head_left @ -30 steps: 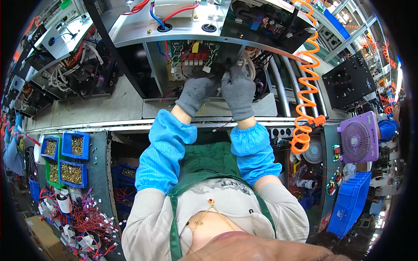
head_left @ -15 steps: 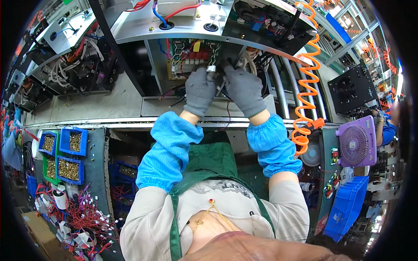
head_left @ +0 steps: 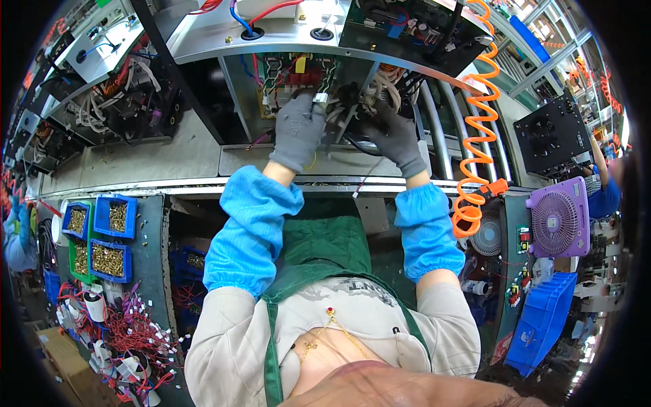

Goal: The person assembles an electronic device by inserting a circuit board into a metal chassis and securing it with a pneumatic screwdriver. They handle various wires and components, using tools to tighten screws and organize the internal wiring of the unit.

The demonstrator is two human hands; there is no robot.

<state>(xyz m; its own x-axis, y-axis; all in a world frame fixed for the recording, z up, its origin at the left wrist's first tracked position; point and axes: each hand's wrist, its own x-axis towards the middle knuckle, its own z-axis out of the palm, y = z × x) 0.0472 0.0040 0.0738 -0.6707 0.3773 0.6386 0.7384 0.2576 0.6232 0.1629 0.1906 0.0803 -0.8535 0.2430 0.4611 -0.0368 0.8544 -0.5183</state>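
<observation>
Both of my hands wear grey work gloves and reach into an open-fronted metal cabinet. My left hand is closed, its fingertips at a white wire connector below the circuit board with its red parts and twisted wires. My right hand reaches in by a bundle of pale cables at the cabinet's right side. Its fingers point away from me and are dark and blurred, so what they hold, if anything, does not show. A thin wire with a small white plug hangs below it.
An orange coiled air hose hangs at the right, before metal rollers. Blue bins of brass-coloured fasteners and piled red wires lie left. A purple fan and a blue bin stand right; a co-worker's arm shows behind.
My right hand has moved right, away from my left hand, toward the pale cables. My left hand has shifted slightly left and stays at the white connector. The whole view has shifted a little.
</observation>
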